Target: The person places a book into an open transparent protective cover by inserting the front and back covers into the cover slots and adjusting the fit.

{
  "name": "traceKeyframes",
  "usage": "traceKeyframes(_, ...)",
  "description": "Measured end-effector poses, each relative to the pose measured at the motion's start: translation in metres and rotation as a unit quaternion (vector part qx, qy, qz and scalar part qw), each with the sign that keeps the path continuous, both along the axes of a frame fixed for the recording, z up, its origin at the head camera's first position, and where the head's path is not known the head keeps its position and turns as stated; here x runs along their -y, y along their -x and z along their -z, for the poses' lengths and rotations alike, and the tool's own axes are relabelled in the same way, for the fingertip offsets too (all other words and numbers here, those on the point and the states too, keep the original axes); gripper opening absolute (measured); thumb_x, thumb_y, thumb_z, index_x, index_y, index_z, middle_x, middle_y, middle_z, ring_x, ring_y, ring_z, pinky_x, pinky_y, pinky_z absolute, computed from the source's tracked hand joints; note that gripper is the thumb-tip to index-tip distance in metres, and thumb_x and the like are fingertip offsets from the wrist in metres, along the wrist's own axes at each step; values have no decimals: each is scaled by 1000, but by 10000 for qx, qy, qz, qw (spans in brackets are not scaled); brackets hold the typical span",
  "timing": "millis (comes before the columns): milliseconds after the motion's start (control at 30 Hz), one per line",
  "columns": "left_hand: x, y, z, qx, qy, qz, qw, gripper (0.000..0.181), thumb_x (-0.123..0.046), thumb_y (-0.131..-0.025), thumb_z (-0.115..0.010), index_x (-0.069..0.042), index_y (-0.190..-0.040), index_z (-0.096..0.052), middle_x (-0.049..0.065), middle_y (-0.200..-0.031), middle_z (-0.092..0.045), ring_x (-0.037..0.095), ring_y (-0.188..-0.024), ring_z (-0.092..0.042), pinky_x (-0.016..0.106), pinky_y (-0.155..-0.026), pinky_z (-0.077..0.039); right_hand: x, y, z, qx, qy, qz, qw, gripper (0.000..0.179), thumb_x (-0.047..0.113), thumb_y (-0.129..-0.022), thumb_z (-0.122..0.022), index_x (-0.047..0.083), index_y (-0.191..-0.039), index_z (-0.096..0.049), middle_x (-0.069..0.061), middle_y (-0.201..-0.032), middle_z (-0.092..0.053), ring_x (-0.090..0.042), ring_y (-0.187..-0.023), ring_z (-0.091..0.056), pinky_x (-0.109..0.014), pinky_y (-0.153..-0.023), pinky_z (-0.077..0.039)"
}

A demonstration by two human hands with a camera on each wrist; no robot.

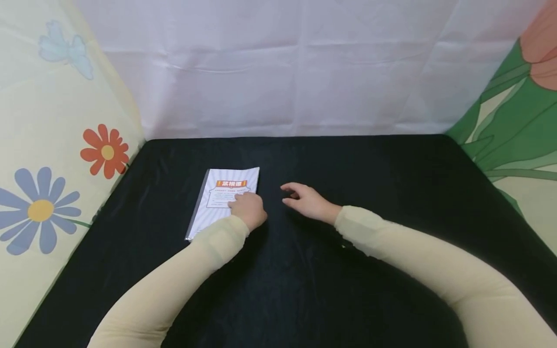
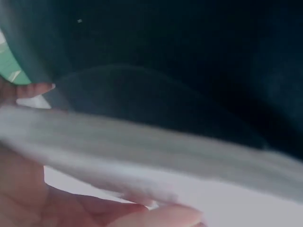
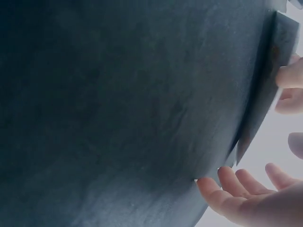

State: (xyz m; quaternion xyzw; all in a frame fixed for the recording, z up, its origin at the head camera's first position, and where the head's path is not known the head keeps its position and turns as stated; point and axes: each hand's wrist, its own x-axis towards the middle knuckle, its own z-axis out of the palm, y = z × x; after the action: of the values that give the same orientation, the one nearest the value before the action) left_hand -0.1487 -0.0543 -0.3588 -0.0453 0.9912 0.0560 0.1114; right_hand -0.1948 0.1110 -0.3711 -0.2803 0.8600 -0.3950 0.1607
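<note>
A white book with pale rays, a red title banner and a dark spine lies on the left part of the black-covered table. My left hand grips its right edge, fingers over the cover. The page edge of the book runs blurred across the left wrist view, with left-hand fingers below it. My right hand hovers to the right of the book, apart from it, with loosely bent fingers and nothing between them. In the right wrist view, the left hand holds the book's edge, which shows a dark shadow alongside.
Black cloth covers the table. A white fabric backdrop rises behind its far edge. Flower-printed panels stand along the left side, and a panel with large green leaves stands on the right.
</note>
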Motion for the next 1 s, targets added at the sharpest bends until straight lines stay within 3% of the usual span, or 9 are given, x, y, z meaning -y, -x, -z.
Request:
traceKeyframes(133,8,-5,-6,-371,-173,147,9991,27,-12,-90,-60,10,-104,-65,23,-99,-65,39,-95,-63,51,-81,-52,-2,1,0,-29,14,29,10000,40,12,-98,-56,-5,-135,-51,-24,-135,-52,-38,-117,-54,-48,-96,-45)
traceKeyframes(267,17,-11,-12,-820,-320,256,9958,17,-6,-88,-57,9,-92,-62,22,-84,-65,38,-80,-66,49,-67,-54,-2,2,0,-98,55,11,9999,39,11,-98,-56,-6,-133,-52,-24,-134,-53,-38,-114,-56,-48,-95,-46)
traceKeyframes(467,24,-23,-29,-1353,-624,204,9886,12,-2,-88,-52,6,-90,-60,25,-87,-67,42,-79,-66,53,-67,-52,-2,2,1,-95,155,-78,9998,40,11,-98,-56,-7,-133,-51,-25,-134,-53,-38,-114,-55,-48,-95,-45)
traceKeyframes(600,28,-28,-41,-1620,-779,238,9834,20,-2,-88,-49,7,-102,-60,27,-95,-68,43,-82,-66,55,-69,-52,-2,3,0,-58,218,-102,9997,40,10,-98,-55,-7,-134,-50,-25,-134,-52,-38,-114,-55,-48,-94,-46)
traceKeyframes(767,32,-29,-53,-1572,-1134,134,9809,37,-3,-92,-45,8,-127,-53,28,-109,-66,43,-83,-66,54,-72,-52,-2,4,-1,-49,239,-93,9997,40,10,-99,-54,-8,-134,-49,-25,-134,-52,-37,-113,-56,-47,-92,-47)
traceKeyframes(900,34,-30,-62,-1364,-1662,-144,9765,35,-3,-95,-42,7,-127,-50,28,-110,-64,40,-84,-65,51,-73,-52,-2,2,-3,81,224,-22,9997,41,11,-99,-55,-7,-135,-49,-25,-135,-52,-36,-113,-55,-47,-92,-46)
traceKeyframes(1000,37,-29,-68,-1254,-2056,-327,9700,37,-4,-96,-39,6,-130,-48,26,-118,-62,37,-94,-64,49,-80,-51,-3,2,-3,115,245,-3,9996,41,11,-99,-54,-7,-136,-48,-25,-135,-51,-37,-114,-55,-47,-92,-47)
